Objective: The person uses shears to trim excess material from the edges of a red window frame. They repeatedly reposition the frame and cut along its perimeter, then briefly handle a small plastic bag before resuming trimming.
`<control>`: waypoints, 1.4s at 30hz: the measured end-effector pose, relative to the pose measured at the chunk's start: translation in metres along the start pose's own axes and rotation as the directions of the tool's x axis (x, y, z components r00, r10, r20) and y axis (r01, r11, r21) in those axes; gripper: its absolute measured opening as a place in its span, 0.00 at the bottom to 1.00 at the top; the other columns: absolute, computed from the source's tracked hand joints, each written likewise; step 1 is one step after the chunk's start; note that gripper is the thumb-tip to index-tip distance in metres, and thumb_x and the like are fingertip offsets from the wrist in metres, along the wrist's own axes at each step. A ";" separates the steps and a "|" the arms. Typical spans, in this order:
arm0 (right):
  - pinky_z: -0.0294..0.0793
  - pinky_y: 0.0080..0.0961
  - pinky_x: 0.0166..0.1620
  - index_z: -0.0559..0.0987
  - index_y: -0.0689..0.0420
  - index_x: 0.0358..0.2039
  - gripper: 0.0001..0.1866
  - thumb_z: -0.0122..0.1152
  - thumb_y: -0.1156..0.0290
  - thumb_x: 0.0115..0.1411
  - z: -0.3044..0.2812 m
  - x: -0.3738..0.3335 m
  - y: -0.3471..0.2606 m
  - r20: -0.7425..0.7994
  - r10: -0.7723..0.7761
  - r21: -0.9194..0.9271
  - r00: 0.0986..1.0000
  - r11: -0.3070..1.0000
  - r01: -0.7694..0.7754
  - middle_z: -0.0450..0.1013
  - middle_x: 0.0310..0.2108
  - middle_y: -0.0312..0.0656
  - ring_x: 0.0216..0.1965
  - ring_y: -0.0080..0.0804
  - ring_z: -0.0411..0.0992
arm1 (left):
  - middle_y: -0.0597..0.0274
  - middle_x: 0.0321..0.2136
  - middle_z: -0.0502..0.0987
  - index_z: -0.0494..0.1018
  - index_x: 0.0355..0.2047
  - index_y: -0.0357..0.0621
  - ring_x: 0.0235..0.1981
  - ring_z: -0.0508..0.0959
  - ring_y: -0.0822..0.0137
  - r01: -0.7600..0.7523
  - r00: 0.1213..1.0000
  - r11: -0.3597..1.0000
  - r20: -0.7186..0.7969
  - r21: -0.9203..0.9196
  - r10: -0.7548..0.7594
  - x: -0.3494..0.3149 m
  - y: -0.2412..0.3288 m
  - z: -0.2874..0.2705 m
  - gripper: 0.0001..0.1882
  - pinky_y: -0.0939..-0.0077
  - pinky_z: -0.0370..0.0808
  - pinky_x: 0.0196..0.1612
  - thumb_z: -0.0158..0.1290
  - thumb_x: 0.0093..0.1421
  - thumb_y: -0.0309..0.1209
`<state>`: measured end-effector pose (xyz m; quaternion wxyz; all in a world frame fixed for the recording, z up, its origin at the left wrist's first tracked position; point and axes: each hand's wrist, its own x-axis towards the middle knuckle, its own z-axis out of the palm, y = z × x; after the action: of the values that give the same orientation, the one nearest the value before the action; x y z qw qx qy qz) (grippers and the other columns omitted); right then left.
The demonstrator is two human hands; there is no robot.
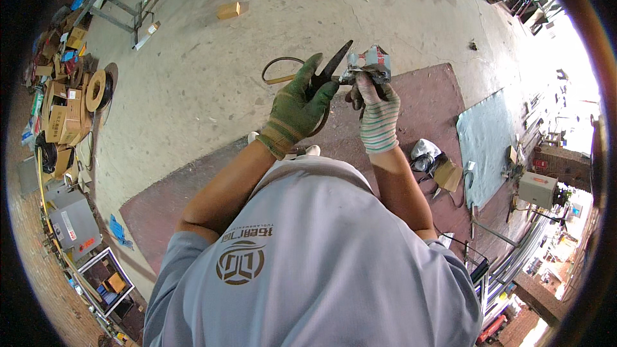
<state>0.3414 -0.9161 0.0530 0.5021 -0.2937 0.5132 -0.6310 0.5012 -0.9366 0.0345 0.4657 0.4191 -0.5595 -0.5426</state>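
My left hand (299, 103), in a green work glove, is closed around scissors with a dark, pointed blade (337, 58) that slants up to the right. A thin curved loop (277, 60) stands out left of the glove, and another dark curve shows below it; both look like handle loops, partly hidden by the hand. My right hand (376, 106), in a striped glove with dark fingertips, pinches a crumpled silver packet (378, 58) with red print. The blade tip is close to the packet's left side; I cannot tell whether they touch.
Below me lies a dark reddish mat (424, 96), with a light blue-green sheet (485, 141) to its right. A white bag (424, 153) and a cardboard piece (448, 175) lie near my right arm. Cartons (64, 115) line the left; a small box (228, 10) sits ahead.
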 end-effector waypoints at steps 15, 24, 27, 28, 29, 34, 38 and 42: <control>0.68 0.21 0.27 0.80 0.61 0.35 0.12 0.68 0.65 0.61 -0.007 -0.011 -0.010 0.022 0.047 0.028 0.999 0.998 -0.047 0.73 0.23 0.35 0.22 0.21 0.67 | 0.58 0.21 0.77 0.74 0.36 0.38 0.22 0.76 0.70 -0.141 0.987 0.920 -0.024 0.365 0.161 -0.008 0.020 0.006 0.12 0.72 0.71 0.26 0.58 0.64 0.36; 0.73 0.20 0.28 0.80 0.54 0.37 0.09 0.69 0.66 0.60 -0.067 0.037 -0.072 -0.427 -0.220 0.009 0.877 0.969 0.247 0.75 0.29 0.32 0.23 0.21 0.69 | 0.69 0.19 0.74 0.72 0.32 0.41 0.19 0.71 0.78 -0.110 0.967 0.945 -0.188 0.308 0.174 -0.006 0.059 -0.033 0.07 0.80 0.68 0.22 0.56 0.65 0.30; 0.71 0.18 0.25 0.81 0.57 0.36 0.11 0.69 0.63 0.60 -0.075 0.031 -0.064 -0.193 -0.219 -0.178 0.957 0.966 0.185 0.75 0.25 0.35 0.21 0.22 0.69 | 0.69 0.20 0.74 0.71 0.32 0.41 0.19 0.71 0.78 -0.017 0.981 0.975 -0.183 0.222 0.059 -0.008 0.069 -0.044 0.08 0.81 0.67 0.22 0.56 0.66 0.31; 0.70 0.19 0.26 0.81 0.57 0.37 0.11 0.68 0.62 0.61 -0.069 0.023 -0.053 -0.059 -0.215 -0.144 0.975 0.968 0.205 0.75 0.26 0.35 0.22 0.22 0.70 | 0.69 0.20 0.74 0.71 0.32 0.41 0.19 0.71 0.78 -0.031 0.985 0.985 -0.160 0.169 0.058 -0.007 0.069 -0.043 0.08 0.81 0.67 0.22 0.56 0.66 0.31; 0.69 0.19 0.26 0.81 0.57 0.37 0.12 0.67 0.62 0.61 -0.060 0.013 -0.042 -0.061 -0.154 -0.145 0.986 0.979 0.144 0.76 0.26 0.35 0.22 0.21 0.70 | 0.69 0.19 0.73 0.71 0.31 0.41 0.19 0.70 0.79 0.008 0.985 0.994 -0.173 0.105 0.011 -0.006 0.068 -0.040 0.09 0.81 0.67 0.22 0.57 0.65 0.31; 0.66 0.20 0.28 0.82 0.59 0.37 0.12 0.68 0.62 0.61 -0.001 -0.015 -0.014 0.105 0.090 0.039 0.990 0.995 -0.095 0.76 0.25 0.35 0.25 0.21 0.70 | 0.67 0.21 0.74 0.72 0.32 0.41 0.21 0.71 0.78 0.073 0.989 0.996 -0.129 -0.044 -0.078 -0.006 0.059 -0.029 0.09 0.81 0.67 0.23 0.57 0.65 0.32; 0.68 0.22 0.28 0.82 0.61 0.37 0.12 0.69 0.64 0.61 0.021 -0.023 -0.018 0.252 0.149 0.087 0.956 0.981 -0.176 0.77 0.26 0.35 0.24 0.23 0.71 | 0.69 0.21 0.73 0.72 0.33 0.40 0.23 0.72 0.77 0.031 0.994 0.999 -0.106 -0.012 -0.032 -0.009 0.048 -0.022 0.06 0.81 0.68 0.25 0.57 0.65 0.28; 0.66 0.21 0.26 0.83 0.61 0.37 0.12 0.70 0.66 0.60 0.031 -0.026 -0.013 0.100 0.086 0.030 0.991 0.996 -0.089 0.77 0.26 0.36 0.22 0.22 0.70 | 0.68 0.19 0.72 0.71 0.32 0.38 0.20 0.68 0.77 0.044 0.987 0.999 -0.152 -0.011 -0.045 -0.022 0.040 -0.020 0.10 0.79 0.65 0.22 0.58 0.65 0.31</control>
<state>0.3732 -0.9034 0.0784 0.5590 -0.2931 0.4894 -0.6017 0.5269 -0.9175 0.0723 0.4963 0.4700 -0.5108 -0.5214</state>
